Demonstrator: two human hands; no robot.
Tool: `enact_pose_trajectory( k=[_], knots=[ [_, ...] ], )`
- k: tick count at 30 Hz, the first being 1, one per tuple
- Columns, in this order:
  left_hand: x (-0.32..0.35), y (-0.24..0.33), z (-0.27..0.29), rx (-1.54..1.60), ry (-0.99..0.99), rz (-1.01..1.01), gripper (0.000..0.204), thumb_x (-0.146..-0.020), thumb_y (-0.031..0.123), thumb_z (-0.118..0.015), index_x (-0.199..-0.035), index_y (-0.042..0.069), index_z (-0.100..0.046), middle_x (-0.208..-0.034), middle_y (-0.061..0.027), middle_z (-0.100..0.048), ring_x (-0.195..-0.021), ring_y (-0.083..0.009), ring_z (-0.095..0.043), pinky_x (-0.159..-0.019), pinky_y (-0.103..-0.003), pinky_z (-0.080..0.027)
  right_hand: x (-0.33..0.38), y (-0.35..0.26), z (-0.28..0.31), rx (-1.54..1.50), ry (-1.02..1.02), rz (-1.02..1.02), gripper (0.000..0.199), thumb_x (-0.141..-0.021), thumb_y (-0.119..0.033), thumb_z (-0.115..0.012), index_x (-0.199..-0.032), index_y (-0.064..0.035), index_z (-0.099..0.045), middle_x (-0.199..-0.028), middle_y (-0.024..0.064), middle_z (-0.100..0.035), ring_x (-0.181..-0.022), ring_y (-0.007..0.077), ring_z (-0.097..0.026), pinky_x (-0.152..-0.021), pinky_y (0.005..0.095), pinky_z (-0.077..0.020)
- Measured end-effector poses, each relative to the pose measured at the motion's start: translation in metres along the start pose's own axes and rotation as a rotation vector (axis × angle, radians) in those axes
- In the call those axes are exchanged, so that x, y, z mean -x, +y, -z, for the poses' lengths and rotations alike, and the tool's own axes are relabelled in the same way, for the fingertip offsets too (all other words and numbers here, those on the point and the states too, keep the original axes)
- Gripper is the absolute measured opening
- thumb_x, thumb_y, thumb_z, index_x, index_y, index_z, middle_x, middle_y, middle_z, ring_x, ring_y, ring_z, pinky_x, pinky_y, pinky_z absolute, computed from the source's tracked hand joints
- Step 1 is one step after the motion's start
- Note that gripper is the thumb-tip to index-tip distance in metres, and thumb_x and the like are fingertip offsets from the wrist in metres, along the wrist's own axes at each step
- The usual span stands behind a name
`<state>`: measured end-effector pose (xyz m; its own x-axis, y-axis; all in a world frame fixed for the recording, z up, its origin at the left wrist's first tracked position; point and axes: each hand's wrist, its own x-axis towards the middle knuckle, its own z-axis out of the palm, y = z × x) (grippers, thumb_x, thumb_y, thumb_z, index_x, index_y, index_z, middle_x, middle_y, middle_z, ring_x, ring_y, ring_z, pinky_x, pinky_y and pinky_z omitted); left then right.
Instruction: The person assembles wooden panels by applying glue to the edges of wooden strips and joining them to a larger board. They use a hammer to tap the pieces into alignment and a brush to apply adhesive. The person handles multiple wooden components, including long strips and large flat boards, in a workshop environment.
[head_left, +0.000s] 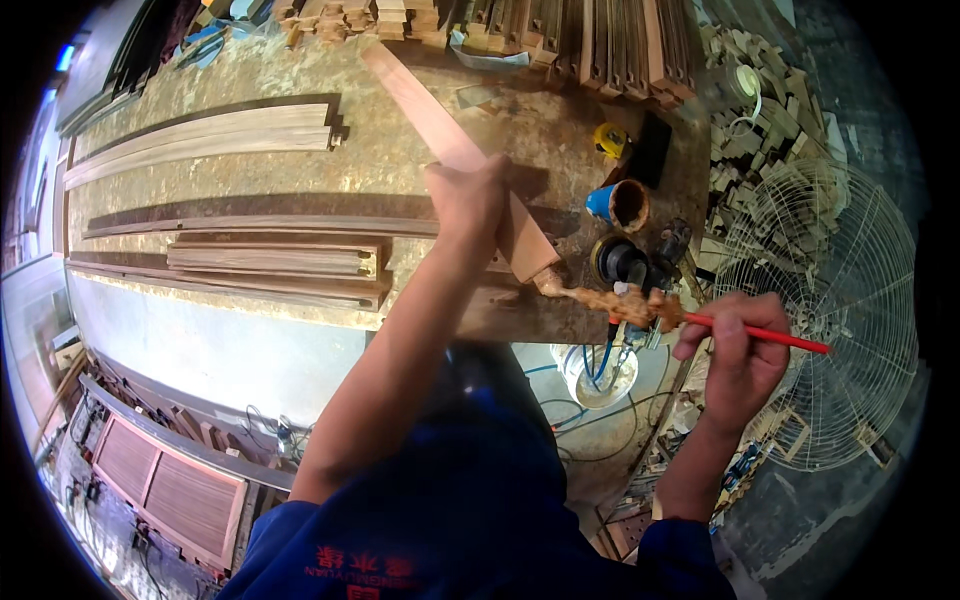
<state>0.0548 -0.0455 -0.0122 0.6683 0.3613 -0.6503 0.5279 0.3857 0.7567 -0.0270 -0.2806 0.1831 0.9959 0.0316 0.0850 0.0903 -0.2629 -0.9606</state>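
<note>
My left hand is wrapped round the middle of a pale reddish wooden board, which slants across the workbench toward me. In my right hand is the thin red handle of a glue brush, pinched between thumb and fingers. Lumpy tan glue crusts most of its length, and its tip meets the near end of the board. Whether it has bristles, I cannot tell. A blue cup, brown inside, stands on the bench just beyond the brush.
Long wooden strips lie at the left of the workbench. A yellow tape measure and a round black power tool sit at its right. Stacked timber lines the back. A white bucket and wire fan guard stand off the bench.
</note>
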Motion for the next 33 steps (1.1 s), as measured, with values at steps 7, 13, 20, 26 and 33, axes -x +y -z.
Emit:
enact_pose_trajectory(
  k=[7,13,20,26,33],
  knots=[
    [0.019,0.02,-0.002,0.162,-0.026,-0.023,0.018,-0.085,0.01,-0.073,-0.086,-0.005,-0.063,-0.074,-0.0083,-0.064,-0.061,-0.0176,-0.062,-0.055,-0.033,-0.052,0.002,0.005,-0.003,0.07,0.039,0.029,0.016,-0.104,-0.013,-0.054,-0.092,-0.0025,-0.05,-0.077,0.012,-0.06,-0.056,0.0133,-0.055,-0.053,0.0261,-0.0495],
    [0.013,0.023,0.02,0.49,-0.125,0.103,0.022,-0.087,0.013,-0.067,-0.1,0.0,-0.055,-0.081,-0.0107,-0.059,-0.068,-0.0227,-0.062,-0.061,-0.037,-0.054,0.001,0.015,0.008,-0.227,0.166,-0.096,0.015,-0.102,-0.014,-0.054,-0.093,-0.002,-0.05,-0.075,0.0113,-0.059,-0.052,0.0134,-0.053,-0.049,0.0254,-0.0455],
    [0.021,0.038,0.023,0.552,-0.175,0.146,0.016,-0.09,0.023,-0.064,-0.084,0.009,-0.058,-0.068,-0.0045,-0.056,-0.057,-0.0205,-0.055,-0.057,-0.035,-0.049,-0.005,0.018,0.002,-0.324,0.177,-0.092,0.013,-0.101,-0.01,-0.054,-0.094,0.0003,-0.051,-0.075,0.0124,-0.06,-0.051,0.0147,-0.056,-0.05,0.0269,-0.0488],
    [0.016,0.038,0.024,0.674,-0.217,0.147,0.016,-0.087,0.02,-0.063,-0.079,0.008,-0.056,-0.065,-0.0019,-0.051,-0.055,-0.0164,-0.047,-0.054,-0.032,-0.039,-0.008,0.019,-0.011,-0.347,0.17,-0.067,0.012,-0.1,-0.01,-0.055,-0.093,-0.0007,-0.051,-0.077,0.0128,-0.061,-0.051,0.0146,-0.056,-0.048,0.0258,-0.0472],
    [0.02,0.042,0.02,0.709,-0.181,0.114,0.021,-0.086,0.02,-0.067,-0.093,0.002,-0.059,-0.071,-0.0037,-0.056,-0.061,-0.0174,-0.052,-0.062,-0.032,-0.047,-0.006,0.023,-0.001,-0.29,0.248,-0.008,0.01,-0.1,-0.007,-0.055,-0.094,-0.0005,-0.051,-0.078,0.0133,-0.062,-0.054,0.0139,-0.057,-0.05,0.0258,-0.0495]
  ],
)
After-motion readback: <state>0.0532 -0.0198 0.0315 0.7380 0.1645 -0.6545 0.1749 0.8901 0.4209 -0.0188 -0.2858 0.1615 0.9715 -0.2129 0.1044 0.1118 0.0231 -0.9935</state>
